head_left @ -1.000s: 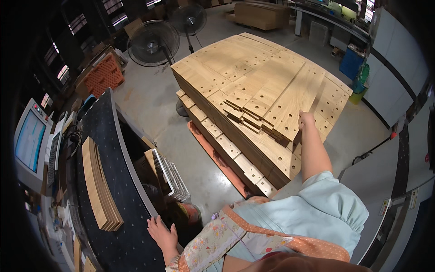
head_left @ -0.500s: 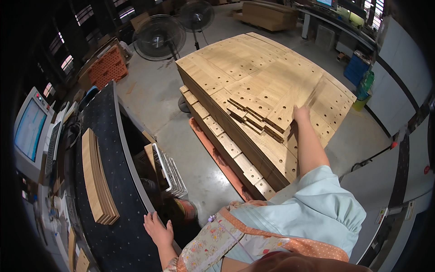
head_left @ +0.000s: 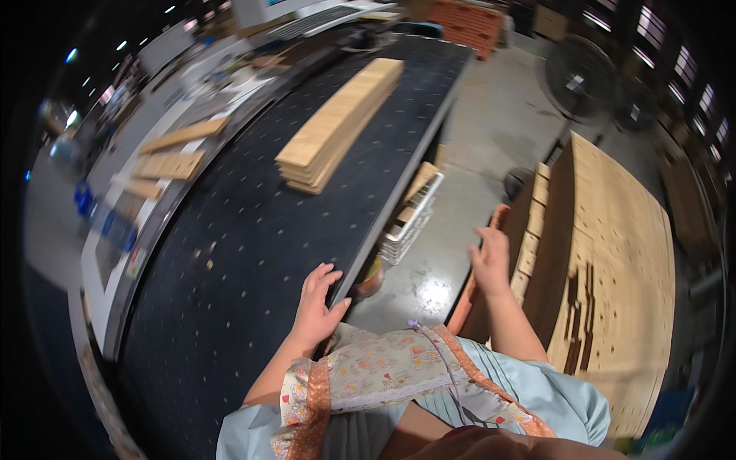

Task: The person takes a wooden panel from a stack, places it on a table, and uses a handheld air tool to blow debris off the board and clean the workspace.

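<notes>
My left hand rests at the near edge of a long black dotted table, fingers stretched and thumb apart, holding nothing. Farther along that table lies a neat stack of long pale wooden boards, beyond the reach of my left fingertips. My right hand hangs in the air over the gap to the right, fingers apart and nothing in them. Beside it stands a large pile of drilled wooden panels, with several narrow dark-edged pieces lying on top.
A white plastic crate stands under the table's edge, near a round tin. Loose wood strips and a blue-capped clear bottle lie on the left ledge. A standing fan is at the back right. An orange pallet supports the panels.
My view has swung left toward the black table. My right hand has left the panel pile and now hangs over the gap. The left stays by the table edge.
</notes>
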The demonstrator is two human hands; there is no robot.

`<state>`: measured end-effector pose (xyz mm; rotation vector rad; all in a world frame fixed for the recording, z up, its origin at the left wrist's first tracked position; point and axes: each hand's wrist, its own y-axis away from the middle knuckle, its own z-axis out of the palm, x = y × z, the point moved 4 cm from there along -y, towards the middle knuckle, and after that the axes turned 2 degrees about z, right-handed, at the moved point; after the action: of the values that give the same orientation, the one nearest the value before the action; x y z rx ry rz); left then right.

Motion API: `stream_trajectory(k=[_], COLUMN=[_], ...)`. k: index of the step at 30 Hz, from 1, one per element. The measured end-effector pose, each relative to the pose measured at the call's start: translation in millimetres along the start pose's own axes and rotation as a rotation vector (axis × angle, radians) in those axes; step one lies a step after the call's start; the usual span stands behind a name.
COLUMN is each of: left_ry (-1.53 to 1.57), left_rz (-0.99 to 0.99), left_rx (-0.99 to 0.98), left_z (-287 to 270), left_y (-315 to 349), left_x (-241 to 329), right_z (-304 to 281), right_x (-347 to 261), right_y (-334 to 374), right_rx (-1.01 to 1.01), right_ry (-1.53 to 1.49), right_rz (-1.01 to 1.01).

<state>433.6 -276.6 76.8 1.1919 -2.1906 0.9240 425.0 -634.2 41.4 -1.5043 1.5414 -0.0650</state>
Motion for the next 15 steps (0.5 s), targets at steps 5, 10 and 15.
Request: stream_trajectory(k=[5, 10, 15], left_ry=[-0.192, -0.416, -0.280], left_rz=[-0.303, -0.511, -0.634], left_rx=[0.269, 0.531, 0.815], left_z=[-64, -117, -155], left_y=[102, 194, 304], left_x=[-10, -6, 15], right_z=[115, 199, 250], right_x=[-109, -171, -149], right_y=[-54, -90, -88], right_rx=[-0.277, -0.230, -0.245], right_ry=[-0.290, -0.241, -0.175], right_rz=[-0.311, -0.412, -0.180])
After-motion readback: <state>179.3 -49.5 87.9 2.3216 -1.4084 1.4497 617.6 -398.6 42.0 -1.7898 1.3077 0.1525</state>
